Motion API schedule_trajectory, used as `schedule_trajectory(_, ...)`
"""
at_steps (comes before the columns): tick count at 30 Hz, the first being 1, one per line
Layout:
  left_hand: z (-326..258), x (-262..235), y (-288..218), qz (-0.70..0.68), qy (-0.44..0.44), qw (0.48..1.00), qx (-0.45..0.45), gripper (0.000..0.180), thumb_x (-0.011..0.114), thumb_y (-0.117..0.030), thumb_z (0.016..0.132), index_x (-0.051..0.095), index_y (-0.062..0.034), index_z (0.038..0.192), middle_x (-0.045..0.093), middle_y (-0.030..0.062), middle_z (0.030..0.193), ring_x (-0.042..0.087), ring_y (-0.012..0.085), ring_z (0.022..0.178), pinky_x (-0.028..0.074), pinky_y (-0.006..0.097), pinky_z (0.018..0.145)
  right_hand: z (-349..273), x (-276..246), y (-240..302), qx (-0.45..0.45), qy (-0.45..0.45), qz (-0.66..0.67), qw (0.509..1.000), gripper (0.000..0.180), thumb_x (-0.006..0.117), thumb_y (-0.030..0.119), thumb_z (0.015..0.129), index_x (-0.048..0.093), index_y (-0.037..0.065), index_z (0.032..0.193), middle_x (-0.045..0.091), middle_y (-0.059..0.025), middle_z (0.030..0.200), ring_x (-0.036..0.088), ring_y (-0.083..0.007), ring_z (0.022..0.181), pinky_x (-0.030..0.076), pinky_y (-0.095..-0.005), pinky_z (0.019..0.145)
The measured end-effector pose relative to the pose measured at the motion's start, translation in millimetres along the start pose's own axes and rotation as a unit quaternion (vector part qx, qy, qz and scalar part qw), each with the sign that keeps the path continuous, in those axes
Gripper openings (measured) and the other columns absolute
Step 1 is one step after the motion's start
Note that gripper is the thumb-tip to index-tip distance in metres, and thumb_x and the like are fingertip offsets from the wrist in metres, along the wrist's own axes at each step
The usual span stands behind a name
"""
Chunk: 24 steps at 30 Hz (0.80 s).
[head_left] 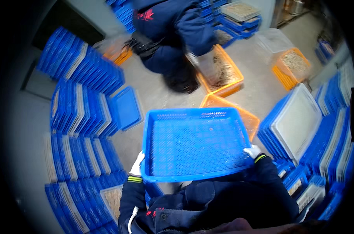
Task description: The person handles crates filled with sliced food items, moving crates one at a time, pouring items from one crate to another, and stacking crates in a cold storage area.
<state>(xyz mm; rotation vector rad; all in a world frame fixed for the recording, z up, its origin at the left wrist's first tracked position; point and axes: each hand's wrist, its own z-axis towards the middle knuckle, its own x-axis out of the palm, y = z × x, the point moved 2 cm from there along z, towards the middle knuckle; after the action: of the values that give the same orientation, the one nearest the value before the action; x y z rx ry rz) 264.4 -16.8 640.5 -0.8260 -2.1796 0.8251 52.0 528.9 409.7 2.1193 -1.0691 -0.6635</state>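
A blue perforated plastic tray (196, 144) is held up in front of me, its inside bare apart from a few small specks. My left hand (137, 163), in a white glove, grips its left side near the front corner. On the opposite side my right hand (253, 151), also white-gloved, is closed on the rim. Most of the fingers of both hands are hidden by the tray's edge. Just beyond the tray, and partly covered by it, stands an orange crate (250, 120) with a clear plastic liner.
Tall stacks of blue trays (81, 105) line the left; more trays, a white one (298, 121) among them, stand at the right. A co-worker (173, 35) bends over an orange crate (236, 84) holding brownish material. Another orange crate (290, 70) stands farther right. A blue tray (127, 108) lies on the floor.
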Motion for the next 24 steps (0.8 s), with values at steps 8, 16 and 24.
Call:
schedule_trajectory(8, 24, -11, 60, -0.088, -0.005, 0.992, -0.091, 0.027, 0.055, -0.036, 0.091, 0.059, -0.0089, 0.093, 0.063, 0.0058, 0.09, 0.061, 0.024, 0.086, 0.05, 0.039, 0.079, -170, -82, 41, 0.053, -0.382, -0.07, 0.92, 0.041, 0.065, 0.032, 0.077, 0.067, 0.005, 0.107, 0.07, -0.0145, 0.1, 0.067, -0.0245, 0.09, 0.05, -0.034, 0.081)
schedule_trajectory(16, 52, -11, 147, 0.0, 0.036, 0.973, -0.227, 0.022, 0.055, -0.029, 0.087, 0.057, -0.009, 0.095, 0.062, 0.0078, 0.091, 0.061, 0.0274, 0.086, 0.05, 0.041, 0.076, -73, -135, -51, 0.094, -0.653, 0.202, 0.724, 0.048, 0.055, 0.018, 0.073, 0.06, 0.005, 0.118, 0.065, -0.0211, 0.111, 0.062, -0.035, 0.103, 0.048, -0.0384, 0.09)
schedule_trajectory(24, 40, -8, 119, 0.112, -0.037, 0.98, -0.161, 0.024, 0.054, -0.03, 0.089, 0.056, -0.0095, 0.101, 0.061, 0.0095, 0.099, 0.061, 0.0295, 0.091, 0.05, 0.044, 0.08, 76, -112, -23, 0.142, -0.739, 0.501, 0.429, 0.058, 0.059, 0.028, 0.082, 0.044, 0.006, 0.134, 0.058, -0.0195, 0.124, 0.059, -0.0344, 0.107, 0.049, -0.0447, 0.09)
